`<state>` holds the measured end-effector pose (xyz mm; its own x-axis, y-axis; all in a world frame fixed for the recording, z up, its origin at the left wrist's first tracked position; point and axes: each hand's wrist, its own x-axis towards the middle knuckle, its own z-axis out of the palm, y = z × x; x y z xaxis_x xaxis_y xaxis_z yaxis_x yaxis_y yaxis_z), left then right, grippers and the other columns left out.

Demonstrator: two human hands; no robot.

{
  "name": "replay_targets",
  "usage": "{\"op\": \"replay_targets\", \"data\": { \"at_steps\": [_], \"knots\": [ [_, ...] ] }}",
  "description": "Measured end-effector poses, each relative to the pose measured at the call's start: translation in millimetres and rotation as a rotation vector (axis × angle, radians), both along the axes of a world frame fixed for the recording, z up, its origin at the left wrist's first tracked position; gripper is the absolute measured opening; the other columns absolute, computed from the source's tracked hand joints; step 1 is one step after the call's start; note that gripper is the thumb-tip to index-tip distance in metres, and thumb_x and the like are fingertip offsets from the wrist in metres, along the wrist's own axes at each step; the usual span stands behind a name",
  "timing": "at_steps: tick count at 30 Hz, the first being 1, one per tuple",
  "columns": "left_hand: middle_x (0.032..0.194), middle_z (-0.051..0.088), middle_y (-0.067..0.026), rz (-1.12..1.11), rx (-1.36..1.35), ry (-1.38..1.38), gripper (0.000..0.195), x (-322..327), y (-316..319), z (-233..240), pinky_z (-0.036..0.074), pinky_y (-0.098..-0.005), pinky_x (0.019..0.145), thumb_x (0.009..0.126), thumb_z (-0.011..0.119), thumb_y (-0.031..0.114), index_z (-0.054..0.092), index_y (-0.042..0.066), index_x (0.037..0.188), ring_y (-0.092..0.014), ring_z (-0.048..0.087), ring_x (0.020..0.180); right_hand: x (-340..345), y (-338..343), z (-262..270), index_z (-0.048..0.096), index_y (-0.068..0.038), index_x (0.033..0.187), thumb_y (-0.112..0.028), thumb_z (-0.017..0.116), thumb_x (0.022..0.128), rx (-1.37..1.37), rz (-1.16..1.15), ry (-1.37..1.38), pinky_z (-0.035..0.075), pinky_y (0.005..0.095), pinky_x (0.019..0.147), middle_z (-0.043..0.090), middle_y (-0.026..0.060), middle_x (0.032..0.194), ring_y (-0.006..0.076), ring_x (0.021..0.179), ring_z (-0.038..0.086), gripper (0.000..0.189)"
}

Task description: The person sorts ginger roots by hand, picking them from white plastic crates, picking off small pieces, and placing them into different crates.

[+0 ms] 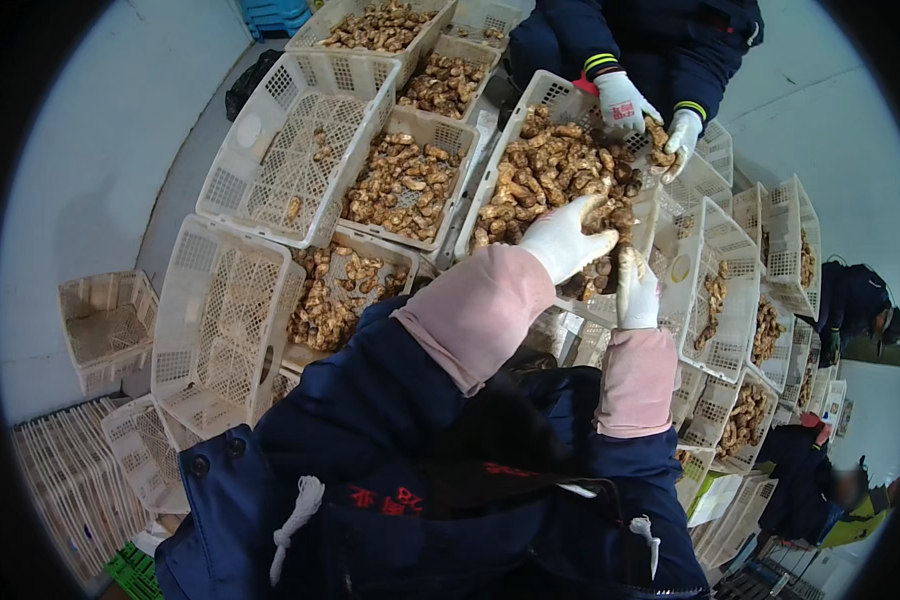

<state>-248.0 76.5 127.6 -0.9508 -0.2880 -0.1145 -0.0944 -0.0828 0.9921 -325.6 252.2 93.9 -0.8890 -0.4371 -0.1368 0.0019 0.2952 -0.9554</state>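
Observation:
A white perforated plastic crate (483, 201) heaped with brown mushrooms (544, 169) lies before me. My left hand (567, 234), in a white glove, reaches over the near part of the heap. Its thumb and fingers are spread about dark mushrooms (609, 216), and whether it grips one is unclear. My right hand (637, 291), gloved too, is at the crate's near right corner. Its fingertips point up, close to a mushroom below the left hand's reach. Whether they pinch it cannot be made out. Both forearms wear pink sleeve covers.
Across the crate, a co-worker's gloved hands (649, 124) hold a mushroom (658, 146). To the left stand a crate with a few mushrooms (300, 142), fuller crates (401, 187) and a tilted crate (221, 330). More crates (720, 277) line the right, with other people beyond.

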Motion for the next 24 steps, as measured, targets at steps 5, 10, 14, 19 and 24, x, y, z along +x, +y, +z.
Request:
{"op": "replay_targets", "data": {
  "at_steps": [5, 10, 14, 19, 24],
  "knots": [
    [0.126, 0.062, -0.0206, -0.119, -0.14, -0.198, 0.066, 13.9, 4.2, 29.6, 0.048, -0.036, 0.096, 0.087, 0.065, 0.035, 0.043, 0.009, 0.144, -0.031, 0.062, 0.111, -18.9, 16.5, -20.6, 0.063, -0.001, 0.114, -0.03, 0.049, 0.104, -0.123, -0.039, -0.101, 0.053, 0.0268, 0.067, 0.067, 0.0057, 0.095, 0.0143, 0.077, 0.063, 0.034],
    [0.126, 0.061, -0.0155, -0.215, -0.381, -0.171, 0.057, 16.6, 23.8, 26.7, 0.048, -0.0421, 0.094, 0.091, 0.057, 0.038, 0.045, 0.012, 0.14, -0.033, 0.061, 0.112, -20.1, 15.7, -18.2, 0.058, 0.001, 0.121, -0.022, 0.052, 0.102, -0.382, -0.16, -0.185, 0.055, 0.0323, 0.083, 0.066, 0.013, 0.111, 0.0215, 0.097, 0.065, 0.031],
    [0.124, 0.062, -0.0145, -0.282, -0.388, -0.022, 0.05, 15.6, 36.9, 29.0, 0.049, -0.0411, 0.091, 0.091, 0.058, 0.038, 0.053, 0.011, 0.132, -0.033, 0.062, 0.107, -24.0, 20.2, -24.4, 0.057, 0.001, 0.122, -0.022, 0.054, 0.101, -0.434, -0.208, -0.269, 0.055, 0.0329, 0.083, 0.066, 0.0138, 0.112, 0.0218, 0.096, 0.065, 0.031],
    [0.112, 0.066, -0.0132, -0.136, -0.513, 0.291, 0.047, 29.2, 40.2, 35.0, 0.05, -0.0408, 0.088, 0.09, 0.061, 0.035, 0.056, 0.01, 0.13, -0.031, 0.063, 0.102, -36.7, 1.1, -21.5, 0.056, -0.001, 0.125, -0.025, 0.055, 0.1, -0.189, -0.174, -0.05, 0.056, 0.0324, 0.08, 0.067, 0.0128, 0.111, 0.0209, 0.093, 0.066, 0.035],
    [0.103, 0.066, -0.0114, -0.129, -0.579, 0.465, 0.043, 31.0, 48.9, 42.3, 0.052, -0.0419, 0.08, 0.09, 0.062, 0.03, 0.056, 0.011, 0.128, -0.032, 0.064, 0.093, -36.6, 7.8, -32.0, 0.056, -0.003, 0.128, -0.029, 0.057, 0.099, 0.348, -0.01, 0.334, 0.056, 0.0318, 0.077, 0.068, 0.0117, 0.111, 0.0201, 0.091, 0.067, 0.039]
  ]
}}
